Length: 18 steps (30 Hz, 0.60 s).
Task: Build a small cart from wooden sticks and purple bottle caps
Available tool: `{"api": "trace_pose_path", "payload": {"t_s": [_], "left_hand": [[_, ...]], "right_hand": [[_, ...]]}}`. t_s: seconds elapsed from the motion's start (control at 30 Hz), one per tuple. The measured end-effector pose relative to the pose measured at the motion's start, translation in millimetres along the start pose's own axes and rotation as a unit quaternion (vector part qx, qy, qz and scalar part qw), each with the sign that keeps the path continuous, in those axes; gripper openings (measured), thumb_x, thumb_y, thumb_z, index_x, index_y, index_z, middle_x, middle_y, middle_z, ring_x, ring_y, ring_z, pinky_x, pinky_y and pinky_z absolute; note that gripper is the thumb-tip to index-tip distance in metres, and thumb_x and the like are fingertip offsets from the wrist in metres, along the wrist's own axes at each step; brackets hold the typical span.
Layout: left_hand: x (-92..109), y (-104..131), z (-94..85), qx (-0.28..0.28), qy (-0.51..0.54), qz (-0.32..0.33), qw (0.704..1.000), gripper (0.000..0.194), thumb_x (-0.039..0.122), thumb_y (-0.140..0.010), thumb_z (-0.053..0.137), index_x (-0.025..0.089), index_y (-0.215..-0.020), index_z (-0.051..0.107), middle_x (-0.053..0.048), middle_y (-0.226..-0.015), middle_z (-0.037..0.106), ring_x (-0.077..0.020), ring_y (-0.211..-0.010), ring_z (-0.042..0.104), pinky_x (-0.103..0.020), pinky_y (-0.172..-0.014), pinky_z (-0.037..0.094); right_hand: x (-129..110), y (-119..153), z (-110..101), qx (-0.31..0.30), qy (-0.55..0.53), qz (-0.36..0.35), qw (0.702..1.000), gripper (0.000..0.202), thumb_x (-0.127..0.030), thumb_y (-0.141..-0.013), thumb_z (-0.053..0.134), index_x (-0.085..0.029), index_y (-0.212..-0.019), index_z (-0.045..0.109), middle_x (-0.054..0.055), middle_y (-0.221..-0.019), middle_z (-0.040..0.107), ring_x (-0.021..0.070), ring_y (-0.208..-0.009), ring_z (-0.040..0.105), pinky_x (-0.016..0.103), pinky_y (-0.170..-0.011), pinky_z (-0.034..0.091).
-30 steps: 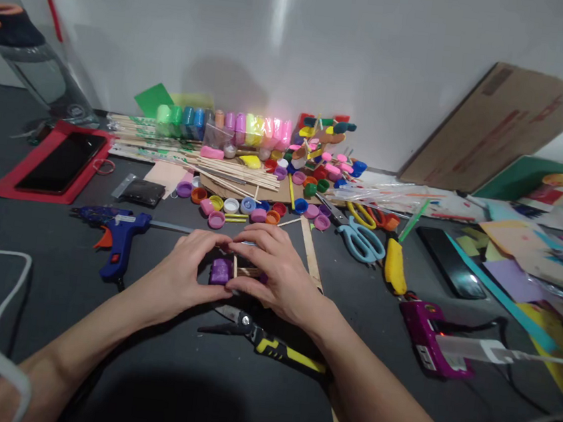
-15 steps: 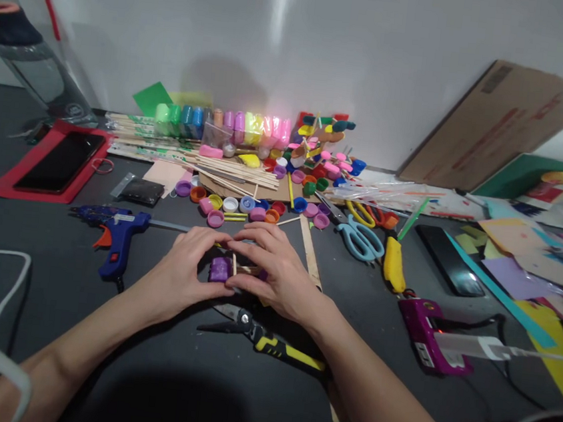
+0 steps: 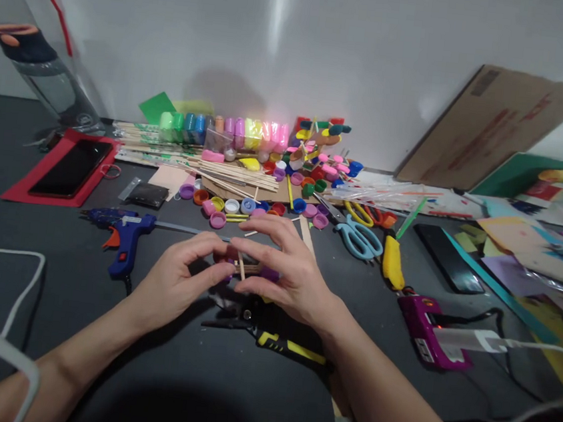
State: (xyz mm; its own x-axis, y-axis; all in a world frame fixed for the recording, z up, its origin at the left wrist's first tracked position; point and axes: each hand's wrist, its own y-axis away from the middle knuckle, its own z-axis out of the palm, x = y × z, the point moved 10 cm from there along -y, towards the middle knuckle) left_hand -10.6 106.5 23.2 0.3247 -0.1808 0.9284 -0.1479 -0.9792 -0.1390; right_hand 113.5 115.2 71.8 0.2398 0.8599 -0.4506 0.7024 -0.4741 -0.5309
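Between my two hands is a small build of short wooden sticks with purple pieces, partly hidden by my fingers. My left hand (image 3: 181, 274) pinches its left end with thumb and fingers, over a purple piece. My right hand (image 3: 290, 272) curves over the other side, its thumb and forefinger at the two ends of a short upright wooden stick (image 3: 241, 266). Another purple piece (image 3: 269, 274) shows beneath the right palm. Just below the hands, yellow-and-black handled snips (image 3: 292, 348) lie on the dark table.
To the left are a blue glue gun (image 3: 125, 238), a phone (image 3: 69, 167) on red paper and a water bottle (image 3: 56, 80). Coloured bottle caps (image 3: 232, 206) and light-blue scissors (image 3: 359, 238) lie behind the hands. A yellow cutter (image 3: 393, 262) and purple power strip (image 3: 424, 333) are rightward.
My left fingers have closed over the purple piece that showed between the hands. The short stick now leans a little, and the whole view has shifted slightly.
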Motion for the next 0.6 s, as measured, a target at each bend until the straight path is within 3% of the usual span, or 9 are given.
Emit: {"api": "trace_pose_path", "payload": {"t_s": [0.13, 0.23, 0.3, 0.4, 0.5, 0.6], "left_hand": [[-6, 3, 7.8, -0.017, 0.07, -0.042, 0.997, 0.021, 0.038, -0.09, 0.061, 0.02, -0.084, 0.07, -0.001, -0.078, 0.066, -0.017, -0.074, 0.059, -0.028, -0.071, 0.048], [-5, 2, -7.7, 0.044, 0.079, -0.038, 0.995, 0.021, 0.038, -0.091, 0.061, 0.02, -0.082, 0.067, -0.002, -0.083, 0.068, -0.0168, -0.079, 0.062, -0.027, -0.075, 0.05], [-5, 2, -18.3, 0.08, 0.087, -0.037, 0.992, 0.02, 0.037, -0.092, 0.061, 0.02, -0.083, 0.066, -0.001, -0.084, 0.069, -0.016, -0.08, 0.063, -0.026, -0.078, 0.05], [-12, 0, -24.9, 0.102, 0.117, -0.056, 0.986, 0.017, 0.035, -0.089, 0.065, 0.019, -0.085, 0.066, -0.001, -0.079, 0.069, -0.0148, -0.075, 0.063, -0.025, -0.074, 0.05], [-25, -2, -27.4, 0.121, 0.149, -0.073, 0.979, 0.017, 0.034, -0.084, 0.071, 0.018, -0.09, 0.067, 0.001, -0.076, 0.067, -0.0135, -0.071, 0.062, -0.024, -0.07, 0.049], [-34, -5, -28.0, 0.127, 0.166, -0.067, 0.975, 0.027, 0.032, -0.085, 0.07, 0.021, -0.109, 0.066, 0.004, -0.072, 0.063, -0.0112, -0.07, 0.06, -0.022, -0.071, 0.048]], "right_hand": [[-11, 0, 11, -0.049, -0.005, -0.017, 0.999, 0.048, -0.043, -0.093, 0.063, -0.022, -0.137, 0.058, 0.013, -0.139, 0.057, 0.0253, -0.134, 0.048, 0.044, -0.112, 0.042], [0, 2, 5, -0.039, -0.039, 0.035, 0.998, 0.058, -0.044, -0.093, 0.063, -0.026, -0.146, 0.048, 0.011, -0.143, 0.057, 0.0244, -0.133, 0.051, 0.042, -0.11, 0.045], [23, 6, -10, 0.014, -0.054, 0.101, 0.993, 0.049, -0.042, -0.093, 0.065, -0.027, -0.139, 0.057, 0.009, -0.136, 0.064, 0.0244, -0.127, 0.058, 0.042, -0.108, 0.047], [69, 19, -29, 0.094, -0.049, 0.203, 0.973, 0.025, -0.035, -0.093, 0.063, -0.024, -0.113, 0.074, 0.006, -0.111, 0.076, 0.0232, -0.104, 0.069, 0.038, -0.096, 0.053], [109, 33, -32, 0.115, -0.034, 0.259, 0.958, 0.024, -0.032, -0.092, 0.06, -0.017, -0.102, 0.077, 0.009, -0.096, 0.078, 0.0222, -0.085, 0.072, 0.035, -0.08, 0.056], [134, 44, -28, 0.108, -0.021, 0.294, 0.95, 0.025, -0.031, -0.09, 0.058, -0.015, -0.094, 0.077, 0.007, -0.083, 0.078, 0.0204, -0.072, 0.071, 0.031, -0.068, 0.055]]}}
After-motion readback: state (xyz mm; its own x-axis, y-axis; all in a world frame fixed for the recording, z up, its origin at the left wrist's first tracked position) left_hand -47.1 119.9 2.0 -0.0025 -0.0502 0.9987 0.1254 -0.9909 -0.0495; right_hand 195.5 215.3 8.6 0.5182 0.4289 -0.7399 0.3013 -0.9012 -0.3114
